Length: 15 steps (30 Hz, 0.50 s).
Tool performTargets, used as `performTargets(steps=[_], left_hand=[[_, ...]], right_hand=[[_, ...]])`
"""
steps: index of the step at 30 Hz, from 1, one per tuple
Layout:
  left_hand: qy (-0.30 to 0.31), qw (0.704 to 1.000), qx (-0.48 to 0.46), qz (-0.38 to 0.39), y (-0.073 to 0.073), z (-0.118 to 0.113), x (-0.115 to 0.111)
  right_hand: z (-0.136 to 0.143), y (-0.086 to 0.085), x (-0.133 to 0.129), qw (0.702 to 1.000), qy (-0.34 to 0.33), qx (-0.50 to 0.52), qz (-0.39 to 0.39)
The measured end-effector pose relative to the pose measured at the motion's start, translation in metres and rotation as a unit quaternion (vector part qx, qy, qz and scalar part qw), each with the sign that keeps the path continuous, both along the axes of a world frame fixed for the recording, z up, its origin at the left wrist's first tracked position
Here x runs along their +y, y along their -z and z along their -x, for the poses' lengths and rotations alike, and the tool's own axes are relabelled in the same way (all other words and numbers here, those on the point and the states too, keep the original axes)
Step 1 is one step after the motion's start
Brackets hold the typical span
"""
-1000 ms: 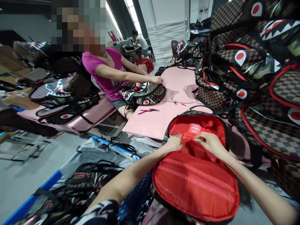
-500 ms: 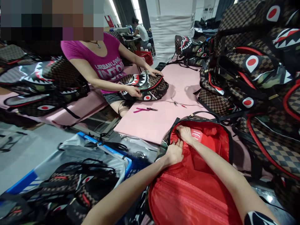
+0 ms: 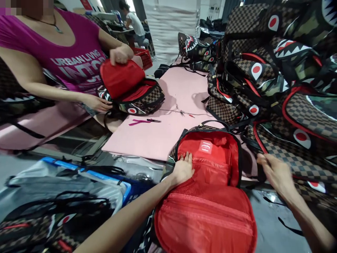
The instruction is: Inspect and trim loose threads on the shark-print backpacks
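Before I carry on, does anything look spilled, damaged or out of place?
Nothing looks spilled or damaged. The heap of bags at right looks somewhat askew, piled at mixed angles. The open bag, touched by the left hand, shows no visible tear.

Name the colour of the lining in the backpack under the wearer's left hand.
The backpack lining is red; it shows best in the head view.

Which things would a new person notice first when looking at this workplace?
Probably the open bag comes first, bright red inside, low in the middle, with the left hand inside it. Next may come the checkered bags piled up at the right, and a co-worker's magenta shirt at the upper left.
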<state>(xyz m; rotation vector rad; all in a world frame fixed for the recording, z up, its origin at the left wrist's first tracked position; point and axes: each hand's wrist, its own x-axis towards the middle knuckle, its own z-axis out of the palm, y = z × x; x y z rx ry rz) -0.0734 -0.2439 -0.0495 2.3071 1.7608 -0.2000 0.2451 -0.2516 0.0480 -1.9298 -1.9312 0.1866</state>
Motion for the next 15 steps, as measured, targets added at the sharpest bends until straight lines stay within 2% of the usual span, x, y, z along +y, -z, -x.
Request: performTargets(steps=[1,2,3,5,7,9,12,15], left_hand=[[-0.003,1.000,0.003,0.003,-0.001,-0.001,0.000],[-0.006,1.000,0.006,0.007,-0.002,-0.002,0.000],[-0.008,1.000,0.009,0.009,-0.003,-0.003,-0.001],[-0.016,1.000,0.012,0.003,-0.008,-0.004,-0.004],[-0.019,1.000,0.004,-0.021,-0.013,0.000,-0.009],[0.001,0.998,-0.022,-0.050,-0.017,0.007,-0.013],[0.052,0.992,-0.064,-0.093,-0.016,0.019,-0.019],[0.065,0.988,-0.065,-0.126,-0.009,0.023,-0.023]], right_hand=[[-0.014,0.002,-0.011,0.998,0.049,-0.038,-0.019],[-0.021,0.005,-0.020,0.996,0.069,-0.051,-0.030],[-0.021,0.009,-0.030,0.998,0.054,-0.034,-0.025],[-0.003,0.016,-0.047,0.996,-0.062,0.064,0.030],[0.024,0.019,-0.064,0.966,-0.196,0.133,0.107],[0.045,0.022,-0.080,0.945,-0.258,0.130,0.154],[0.055,0.034,-0.102,0.948,-0.257,0.114,0.147],[0.053,0.051,-0.118,0.954,-0.254,0.116,0.110]])
